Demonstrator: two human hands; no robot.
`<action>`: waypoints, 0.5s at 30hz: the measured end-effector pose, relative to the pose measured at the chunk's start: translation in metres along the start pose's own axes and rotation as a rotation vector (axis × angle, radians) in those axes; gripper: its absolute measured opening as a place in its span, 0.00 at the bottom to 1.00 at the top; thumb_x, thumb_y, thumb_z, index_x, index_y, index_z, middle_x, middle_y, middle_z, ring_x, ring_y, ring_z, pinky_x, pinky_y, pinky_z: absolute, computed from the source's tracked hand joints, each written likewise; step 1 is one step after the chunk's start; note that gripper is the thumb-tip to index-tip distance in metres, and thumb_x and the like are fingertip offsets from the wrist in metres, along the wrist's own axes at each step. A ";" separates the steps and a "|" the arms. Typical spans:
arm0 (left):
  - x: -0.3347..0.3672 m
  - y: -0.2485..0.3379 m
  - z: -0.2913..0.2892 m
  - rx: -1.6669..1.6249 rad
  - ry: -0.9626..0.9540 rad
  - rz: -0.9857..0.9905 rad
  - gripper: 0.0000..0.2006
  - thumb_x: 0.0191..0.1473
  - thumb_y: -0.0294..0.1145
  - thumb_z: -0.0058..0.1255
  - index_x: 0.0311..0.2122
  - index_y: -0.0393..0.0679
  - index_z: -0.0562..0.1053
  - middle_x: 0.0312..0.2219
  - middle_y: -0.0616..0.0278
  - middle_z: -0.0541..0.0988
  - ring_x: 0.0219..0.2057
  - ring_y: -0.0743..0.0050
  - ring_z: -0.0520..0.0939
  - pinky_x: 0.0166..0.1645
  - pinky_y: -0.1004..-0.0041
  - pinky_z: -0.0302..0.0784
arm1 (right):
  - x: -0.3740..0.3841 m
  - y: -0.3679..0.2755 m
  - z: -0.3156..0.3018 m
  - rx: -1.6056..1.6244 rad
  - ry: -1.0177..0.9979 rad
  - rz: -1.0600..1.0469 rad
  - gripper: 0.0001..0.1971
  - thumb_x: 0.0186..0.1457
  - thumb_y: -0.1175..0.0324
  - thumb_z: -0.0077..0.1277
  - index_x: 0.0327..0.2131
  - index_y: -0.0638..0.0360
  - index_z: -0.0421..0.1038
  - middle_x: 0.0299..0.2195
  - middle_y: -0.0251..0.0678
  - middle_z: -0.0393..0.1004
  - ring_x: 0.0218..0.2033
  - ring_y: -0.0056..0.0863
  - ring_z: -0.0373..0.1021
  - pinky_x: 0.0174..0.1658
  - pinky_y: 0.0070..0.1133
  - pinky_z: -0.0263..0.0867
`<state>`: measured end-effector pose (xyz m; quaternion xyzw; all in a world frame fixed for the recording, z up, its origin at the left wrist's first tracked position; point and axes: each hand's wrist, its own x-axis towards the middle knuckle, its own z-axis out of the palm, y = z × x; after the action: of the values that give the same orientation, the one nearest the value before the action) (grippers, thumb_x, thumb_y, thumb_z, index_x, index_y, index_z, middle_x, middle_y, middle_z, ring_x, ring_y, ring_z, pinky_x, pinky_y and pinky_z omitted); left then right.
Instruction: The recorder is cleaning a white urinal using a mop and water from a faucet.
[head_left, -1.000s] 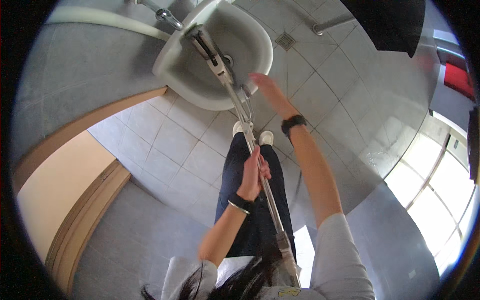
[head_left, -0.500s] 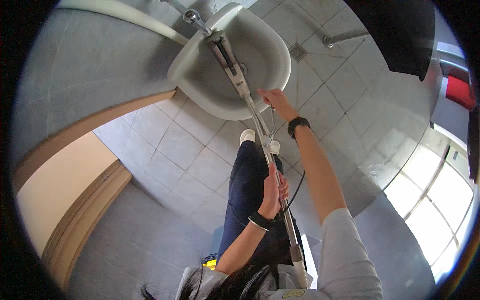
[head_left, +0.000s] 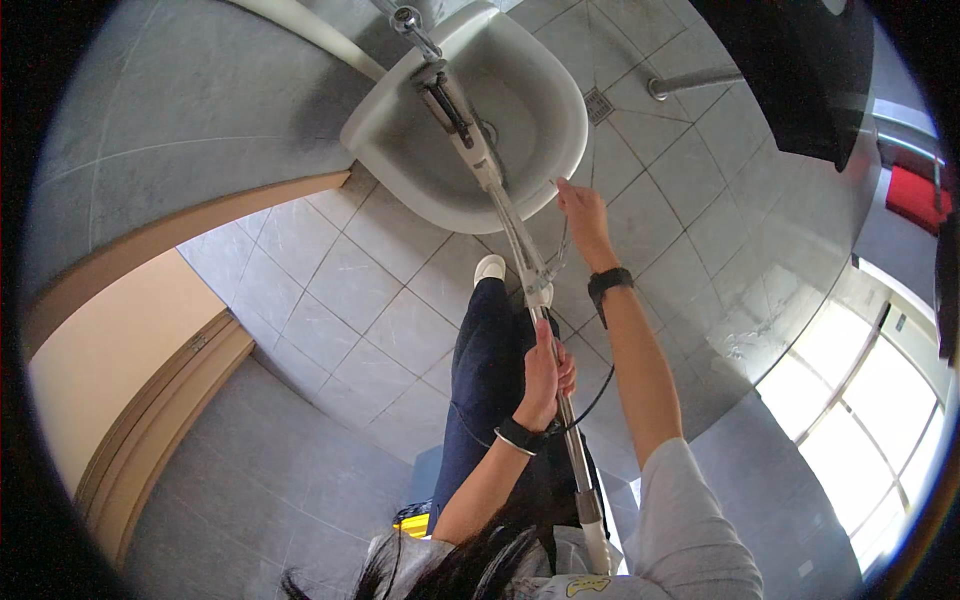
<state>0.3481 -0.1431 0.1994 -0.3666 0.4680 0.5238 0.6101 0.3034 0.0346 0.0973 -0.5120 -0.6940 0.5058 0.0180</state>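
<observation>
A sponge mop (head_left: 482, 168) with a metal pole slants from my body up into the white sink (head_left: 440, 212). Its folded head lies inside the basin, right under the chrome faucet (head_left: 408, 22). My left hand (head_left: 545, 375) is wrapped round the pole at mid-length, thumb lying along it. Beside the sink's front right rim, my right hand (head_left: 583, 212) is closed on the end of the mop's thin pull lever (head_left: 562, 245), which stands out from the pole. Parts of the lever inside the fist are hidden.
Grey tiles (head_left: 400, 330) cover the floor, with a square drain (head_left: 597, 106) right of the sink. A metal pipe (head_left: 695, 82) and a dark cabinet (head_left: 790, 80) are at the upper right. A wooden door frame (head_left: 180, 215) stands left; a dark cord (head_left: 600, 390) hangs near my wrists.
My right hand has moved to the right, away from the pole, and the lever has swung out with it. My left hand keeps its hold on the pole.
</observation>
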 end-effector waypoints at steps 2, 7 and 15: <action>0.000 0.000 0.000 0.004 -0.005 -0.003 0.28 0.47 0.64 0.31 0.12 0.50 0.52 0.05 0.74 0.51 0.05 0.86 0.52 0.08 0.82 0.47 | -0.004 0.008 -0.002 0.053 0.048 -0.027 0.24 0.51 0.53 0.39 0.14 0.66 0.59 0.10 0.33 0.54 0.15 0.21 0.51 0.20 0.25 0.51; -0.005 0.002 0.000 0.009 -0.009 -0.020 0.28 0.46 0.65 0.30 0.12 0.49 0.53 0.05 0.74 0.51 0.04 0.86 0.51 0.07 0.82 0.48 | -0.018 -0.004 -0.014 0.073 0.111 -0.058 0.22 0.51 0.55 0.40 0.14 0.64 0.57 0.10 0.31 0.53 0.15 0.20 0.50 0.19 0.24 0.49; -0.013 0.001 0.000 0.006 -0.027 -0.021 0.28 0.46 0.66 0.30 0.14 0.49 0.53 0.05 0.74 0.51 0.04 0.85 0.52 0.07 0.82 0.49 | -0.051 -0.029 -0.033 0.076 0.165 -0.032 0.18 0.50 0.61 0.40 0.14 0.62 0.56 0.11 0.30 0.52 0.15 0.18 0.49 0.18 0.21 0.47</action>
<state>0.3472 -0.1469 0.2113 -0.3625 0.4574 0.5209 0.6230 0.3254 0.0208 0.1599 -0.5398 -0.6785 0.4875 0.1024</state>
